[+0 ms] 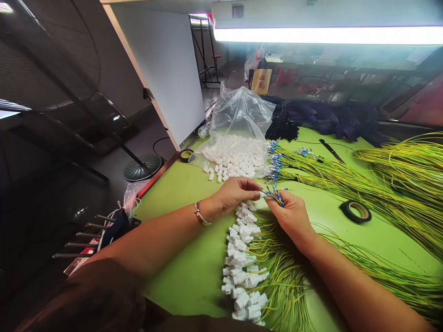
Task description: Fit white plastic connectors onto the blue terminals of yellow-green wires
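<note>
My left hand (238, 196), a bracelet on its wrist, pinches what looks like a small white plastic connector (262, 194), mostly covered by the fingertips. Close beside it, my right hand (292, 214) is closed around a small bundle of yellow-green wires with blue-sleeved terminals (275, 196), whose ends point toward the left hand. Below both hands lies a long row of white connectors (242, 263) fitted on yellow-green wires (284, 272). The wires run off to the right, under my right forearm.
Behind the hands, a clear plastic bag (242, 110) spills loose white connectors (238, 154). More terminal-ended wires (332, 175) stretch rightward. Black tape rolls (356, 212) and a dark, knife-like tool (330, 150) lie on the green tabletop (183, 258). Dark cables (321, 115) fill the back, under a lamp (328, 35).
</note>
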Available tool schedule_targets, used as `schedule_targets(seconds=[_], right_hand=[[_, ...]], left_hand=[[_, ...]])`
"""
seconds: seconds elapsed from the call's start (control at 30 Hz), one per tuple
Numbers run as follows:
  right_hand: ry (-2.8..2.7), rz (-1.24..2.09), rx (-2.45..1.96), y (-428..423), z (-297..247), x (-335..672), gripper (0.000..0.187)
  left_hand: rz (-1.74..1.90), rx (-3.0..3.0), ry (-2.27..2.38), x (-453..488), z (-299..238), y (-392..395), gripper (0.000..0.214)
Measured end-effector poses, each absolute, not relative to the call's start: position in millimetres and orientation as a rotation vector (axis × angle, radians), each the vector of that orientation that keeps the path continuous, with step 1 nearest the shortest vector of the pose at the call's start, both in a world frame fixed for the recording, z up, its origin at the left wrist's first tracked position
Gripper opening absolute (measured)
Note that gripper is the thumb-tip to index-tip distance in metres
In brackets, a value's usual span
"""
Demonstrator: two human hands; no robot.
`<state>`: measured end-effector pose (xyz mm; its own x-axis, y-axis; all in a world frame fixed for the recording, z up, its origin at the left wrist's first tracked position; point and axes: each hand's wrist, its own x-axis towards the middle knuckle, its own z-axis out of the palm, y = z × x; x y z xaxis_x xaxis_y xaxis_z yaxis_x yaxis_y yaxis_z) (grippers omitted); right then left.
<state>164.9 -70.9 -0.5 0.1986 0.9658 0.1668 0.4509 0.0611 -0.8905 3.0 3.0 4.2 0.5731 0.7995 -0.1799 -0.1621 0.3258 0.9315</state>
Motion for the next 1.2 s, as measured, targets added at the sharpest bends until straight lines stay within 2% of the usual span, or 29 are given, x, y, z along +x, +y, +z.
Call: schedule_targets(seconds=[0.43,0.77,1.03,1.2], right_hand=[[-1.494,0.783,-1.516,-67.3,-2.1,167.1,0.022],[-1.422,0.954,-1.454,-67.4,0.0,167.8,0.019],[-1.463,0.946,-1.510,-65.3,-3.1,167.4,0.022],[-1.410,0.955,-1.490,-64.1,-5.0,171.1,0.022]], left_hand=[[0.742,0.976,0.779,7.2,-2.8,-3.7,0.033],[0.704,1.235,0.839,4.0,6.2,3.9,0.017],[0.663,1.163,0.793,3.7,-3.5,2.4,0.020],[0.660,1.267,0.825,5.1,-1.9,5.0,0.014]])
